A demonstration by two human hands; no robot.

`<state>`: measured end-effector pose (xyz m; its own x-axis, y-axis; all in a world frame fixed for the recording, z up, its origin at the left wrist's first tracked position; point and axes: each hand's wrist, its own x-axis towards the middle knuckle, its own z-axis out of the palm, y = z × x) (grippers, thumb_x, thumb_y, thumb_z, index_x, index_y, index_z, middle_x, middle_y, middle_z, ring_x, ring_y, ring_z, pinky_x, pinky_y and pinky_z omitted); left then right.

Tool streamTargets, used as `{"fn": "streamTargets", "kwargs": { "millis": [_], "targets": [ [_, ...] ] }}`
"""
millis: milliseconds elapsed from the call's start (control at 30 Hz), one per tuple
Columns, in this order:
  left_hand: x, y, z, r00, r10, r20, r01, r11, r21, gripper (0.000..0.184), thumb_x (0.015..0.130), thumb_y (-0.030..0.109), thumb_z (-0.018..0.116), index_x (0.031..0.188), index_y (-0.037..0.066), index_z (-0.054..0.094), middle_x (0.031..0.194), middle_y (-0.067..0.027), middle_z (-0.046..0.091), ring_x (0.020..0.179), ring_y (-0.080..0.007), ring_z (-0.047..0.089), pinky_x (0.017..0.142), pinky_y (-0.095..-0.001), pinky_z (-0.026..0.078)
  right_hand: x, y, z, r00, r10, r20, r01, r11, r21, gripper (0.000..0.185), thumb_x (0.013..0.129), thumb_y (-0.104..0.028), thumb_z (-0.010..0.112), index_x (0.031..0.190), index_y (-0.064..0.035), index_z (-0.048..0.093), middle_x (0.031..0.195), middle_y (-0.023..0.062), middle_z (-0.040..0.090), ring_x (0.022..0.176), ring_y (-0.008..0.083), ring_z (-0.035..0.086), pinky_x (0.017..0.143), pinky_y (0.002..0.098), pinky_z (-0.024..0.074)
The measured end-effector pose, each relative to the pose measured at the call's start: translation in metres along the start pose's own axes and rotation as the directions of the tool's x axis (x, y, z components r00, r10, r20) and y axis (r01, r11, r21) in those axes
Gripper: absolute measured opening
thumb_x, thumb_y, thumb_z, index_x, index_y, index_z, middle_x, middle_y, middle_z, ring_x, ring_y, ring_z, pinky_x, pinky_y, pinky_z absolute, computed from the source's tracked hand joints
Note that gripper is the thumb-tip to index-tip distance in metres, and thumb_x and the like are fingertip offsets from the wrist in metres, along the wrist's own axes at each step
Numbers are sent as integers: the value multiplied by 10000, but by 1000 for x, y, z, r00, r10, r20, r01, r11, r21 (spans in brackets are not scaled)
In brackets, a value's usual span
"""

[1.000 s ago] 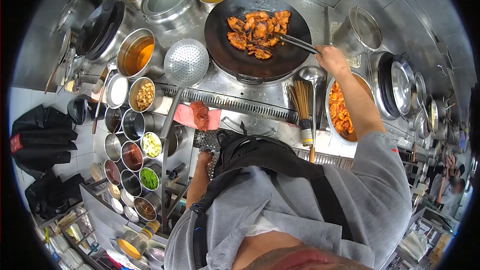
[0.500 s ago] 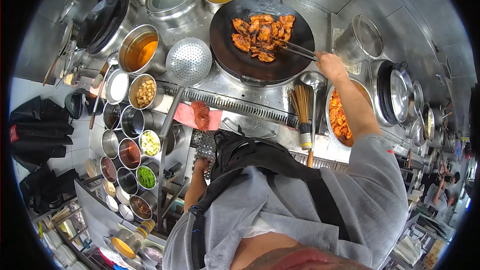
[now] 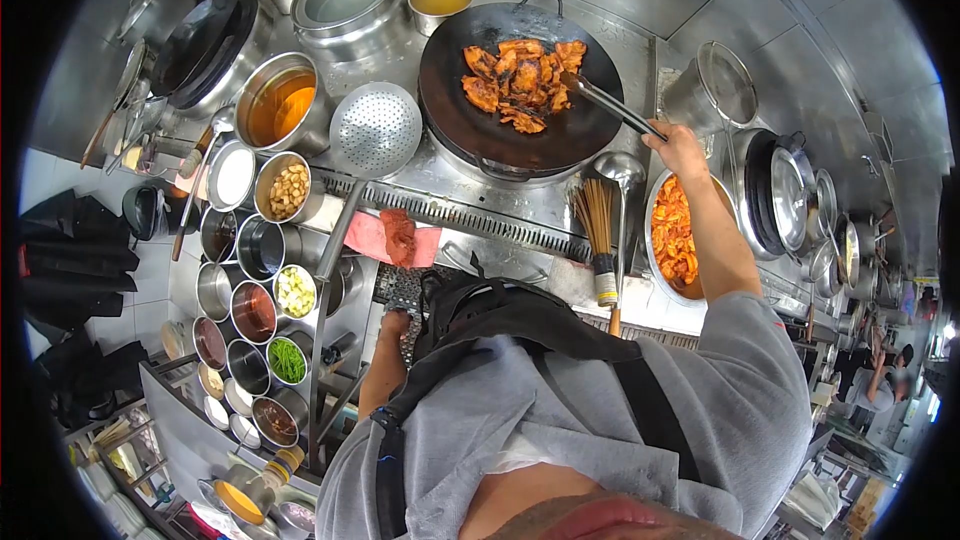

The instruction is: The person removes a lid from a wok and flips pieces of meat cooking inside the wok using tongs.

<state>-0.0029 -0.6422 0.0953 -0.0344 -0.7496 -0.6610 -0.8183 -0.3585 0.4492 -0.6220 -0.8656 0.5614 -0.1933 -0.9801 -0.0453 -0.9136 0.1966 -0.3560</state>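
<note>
My right hand (image 3: pixel 678 148) is closed around the handle end of metal tongs (image 3: pixel 618 108). The tongs' tips touch the right side of a heap of browned, partly charred meat pieces (image 3: pixel 522 77). This meat lies in a black wok (image 3: pixel 450 110) on the stove. My left hand (image 3: pixel 396 324) hangs low beside my body, near the black apron (image 3: pixel 500 310); its fingers are too small and hidden to read. Below my right forearm stands a steel bowl of red-orange marinated meat (image 3: pixel 676 230).
A perforated strainer (image 3: pixel 376 130) and a ladle (image 3: pixel 622 170) flank the wok. A bamboo brush (image 3: pixel 597 225) stands by the front ledge, and a red rag (image 3: pixel 399 237) lies on a pink cloth. At left are a pot of amber liquid (image 3: pixel 283 105) and several ingredient tins (image 3: pixel 253 311). Another person (image 3: pixel 878 385) is far right.
The tongs have moved from the lower right of the meat up to its right side, with their wider faces now showing. My right hand has shifted slightly right and down. The view has shifted slightly.
</note>
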Motion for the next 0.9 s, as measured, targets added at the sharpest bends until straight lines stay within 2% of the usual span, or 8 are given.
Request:
{"fn": "streamTargets", "kwargs": {
  "millis": [133, 200, 400, 500, 533, 600, 767, 900],
  "targets": [
    [14, 5, -7, 986, -30, 161, 15, 996, 92, 214, 866, 195, 501, 859, 30, 637, 711, -119, 619, 523, -247, 608, 441, -377, 510, 5, 13, 6, 999, 29, 31, -30, 999, 24, 450, 821, -291, 688, 1188, -34, 643, 1096, 222, 660, 1059, 337, 635, 931, 366, 465],
    [14, 3, -10, 978, -65, 200, 34, 987, 156, 211, 868, 189, 500, 872, 27, 637, 703, -118, 616, 518, -241, 604, 431, -371, 506, 12, 23, 11, 997, 61, 43, -63, 997, 39, 446, 808, -297, 691, 1188, -66, 651, 1099, 216, 659, 1066, 340, 626, 935, 380, 463],
    [12, -4, -14, 978, 34, 208, -69, 984, 162, 207, 877, 207, 550, 960, 36, 631, 728, -111, 623, 527, -232, 609, 468, -361, 540, 21, 18, 15, 997, 78, 13, -78, 997, -3, 453, 803, -309, 689, 1194, -84, 651, 1109, 214, 655, 1084, 345, 613, 943, 394, 459],
    [-3, 4, -21, 990, 22, 140, -17, 999, -41, 222, 866, 209, 570, 995, 39, 630, 763, -106, 636, 568, -228, 623, 490, -369, 556, 28, 12, 12, 998, 66, -3, -66, 997, 25, 455, 805, -310, 689, 1196, -80, 650, 1114, 216, 652, 1090, 345, 610, 944, 392, 461],
    [-5, 7, -22, 984, -22, 177, 34, 998, -62, 269, 867, 246, 563, 1010, 39, 660, 955, -142, 638, 834, -277, 615, 685, -399, 538, 28, 8, 9, 998, 60, -14, -59, 997, 44, 453, 807, -310, 689, 1195, -81, 650, 1120, 216, 649, 1092, 346, 609, 944, 392, 463],
    [-6, 11, -21, 974, -66, 215, 85, 993, -81, 319, 867, 282, 556, 1025, 39, 690, 1148, -179, 640, 1100, -325, 606, 880, -428, 521, 20, -7, -4, 998, 60, -9, -60, 998, 13, 446, 812, -304, 683, 1199, -85, 648, 1116, 213, 650, 1084, 352, 609, 938, 399, 467],
    [2, 8, -7, 971, -155, 181, 156, 988, 10, 362, 886, 338, 538, 1075, 62, 677, 1182, -173, 635, 1100, -319, 612, 889, -438, 516, 19, 20, 9, 1000, -14, -5, 12, 980, -197, 408, 823, -305, 680, 1187, -121, 660, 1082, 189, 668, 1045, 358, 620, 920, 419, 475],
    [2, 24, -12, 897, -309, 315, 339, 940, -41, 411, 894, 371, 525, 1121, 53, 654, 1210, -196, 617, 1114, -335, 603, 926, -458, 493, 19, 10, 7, 990, 126, 66, -99, 942, -320, 403, 840, -283, 647, 1219, -146, 634, 1066, 201, 663, 1034, 365, 616, 903, 459, 482]
  ]
}}
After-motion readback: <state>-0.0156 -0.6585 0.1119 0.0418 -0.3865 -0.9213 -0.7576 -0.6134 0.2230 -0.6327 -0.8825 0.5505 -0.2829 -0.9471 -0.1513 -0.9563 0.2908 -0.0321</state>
